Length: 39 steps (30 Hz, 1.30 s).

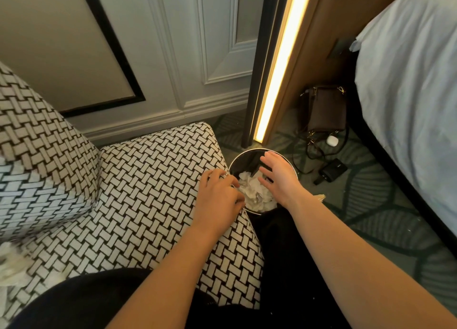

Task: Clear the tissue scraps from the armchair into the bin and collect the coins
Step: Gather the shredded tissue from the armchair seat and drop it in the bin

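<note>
Between the fingers (271, 161), binned tissue scraps (254, 194)

Armchair (138, 180), woven black-and-white seat: tissue scraps (10, 264) at its left edge. Green leaf-pattern carpet (371, 205): black bin (237, 159) just beside the seat corner, brown bag (326, 108), tangled cables (311, 150), small white case (331, 140), black adapter (332, 171).
</note>
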Tool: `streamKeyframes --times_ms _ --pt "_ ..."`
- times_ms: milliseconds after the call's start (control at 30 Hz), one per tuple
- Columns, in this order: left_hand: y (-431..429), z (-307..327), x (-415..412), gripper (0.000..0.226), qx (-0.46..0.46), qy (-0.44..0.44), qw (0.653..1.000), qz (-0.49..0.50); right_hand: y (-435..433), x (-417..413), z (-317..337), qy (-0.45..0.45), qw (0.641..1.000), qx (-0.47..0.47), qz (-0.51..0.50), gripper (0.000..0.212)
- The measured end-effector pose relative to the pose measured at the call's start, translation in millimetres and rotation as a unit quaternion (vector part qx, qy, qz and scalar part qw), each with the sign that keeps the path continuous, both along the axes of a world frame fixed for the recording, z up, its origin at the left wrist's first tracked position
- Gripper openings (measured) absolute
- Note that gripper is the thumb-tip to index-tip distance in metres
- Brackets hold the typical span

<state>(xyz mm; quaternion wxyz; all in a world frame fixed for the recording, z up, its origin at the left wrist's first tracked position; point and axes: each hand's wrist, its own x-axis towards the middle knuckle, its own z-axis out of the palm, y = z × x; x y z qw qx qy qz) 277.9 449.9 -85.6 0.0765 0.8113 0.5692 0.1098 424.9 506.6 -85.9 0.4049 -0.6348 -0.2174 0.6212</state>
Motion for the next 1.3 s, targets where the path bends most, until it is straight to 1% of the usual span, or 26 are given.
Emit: streamKeyframes --times_ms 33,100,133,167,233,300,333,400,467,567,700,867,933,1033,1067,1133,1233,1300 --pt "-0.5 -0.4 1.8 0.018 0.009 0.002 1.0 -0.006 -2.0 -0.3 1.2 -0.031 0.999 0.005 0.022 0.042" --pt "-1.7 -2.1 3.2 0.019 0.022 0.011 1.0 -0.019 -7.4 -2.1 3.5 -0.09 0.991 -0.004 0.097 0.031" --pt "-2.0 -2.9 2.6 0.019 0.025 0.001 1.0 -0.019 -10.4 -3.1 4.5 -0.106 0.984 -0.016 0.143 0.027" --pt "-1.6 -3.1 1.1 0.018 0.026 -0.028 0.999 -0.005 -13.0 -4.3 5.8 -0.108 0.977 -0.026 0.184 0.026" --pt "0.5 0.2 -3.4 0.015 0.015 -0.129 0.989 0.068 -16.2 -5.9 9.2 -0.086 0.969 -0.021 0.231 0.026" --pt "4.3 4.7 -6.4 0.013 -0.002 -0.228 0.963 0.142 -18.1 -5.7 12.3 -0.055 0.968 0.013 0.244 0.024" --pt "5.7 6.6 -7.8 0.012 -0.007 -0.26 0.951 0.165 -19.0 -6.0 13.7 -0.032 0.967 0.025 0.25 0.024" --pt "7.4 9.5 -8.5 0.012 -0.005 -0.289 0.94 0.182 -20.4 -5.9 15.1 0.013 0.963 0.041 0.267 0.024" --pt "7.3 10.9 -8.5 0.013 0.001 -0.293 0.939 0.181 -21.1 -5.1 15.1 0.054 0.961 0.049 0.266 0.021" --pt "6.1 11.8 -7.4 0.013 -0.003 -0.295 0.938 0.18 -21.2 -3.0 16.2 0.096 0.965 0.048 0.238 0.016" --pt "5.8 13.5 -4.1 0.017 -0.009 -0.303 0.938 0.171 -19.6 -0.3 15.1 0.136 0.968 0.026 0.208 0.014" --pt "3.5 20.2 5.0 0.025 -0.087 -0.349 0.922 0.142 -15.6 1.0 13.3 0.197 0.973 -0.002 0.121 0.022" --pt "4.7 23.3 7.7 0.03 -0.14 -0.388 0.902 0.13 -14.7 1.4 12.0 0.22 0.972 -0.012 0.085 0.018" --pt "7.0 28.7 8.7 0.038 -0.218 -0.479 0.838 0.141 -12.8 0.9 10.9 0.244 0.969 -0.025 0.017 0.012" --pt "7.4 29.8 8.3 0.04 -0.229 -0.492 0.826 0.153 -12.0 0.8 10.7 0.244 0.969 -0.026 -0.014 0.011" --pt "7.9 30.4 7.5 0.043 -0.229 -0.502 0.816 0.172 -9.8 2.2 9.2 0.239 0.966 -0.033 -0.094 0.015" --pt "7.5 30.7 7.3 0.044 -0.221 -0.495 0.82 0.183 -7.2 8.0 6.0 0.277 0.933 -0.059 -0.221 0.025" --pt "7.0 31.4 7.4 0.044 -0.224 -0.493 0.819 0.188 -6.4 9.7 5.5 0.302 0.917 -0.073 -0.25 0.032"
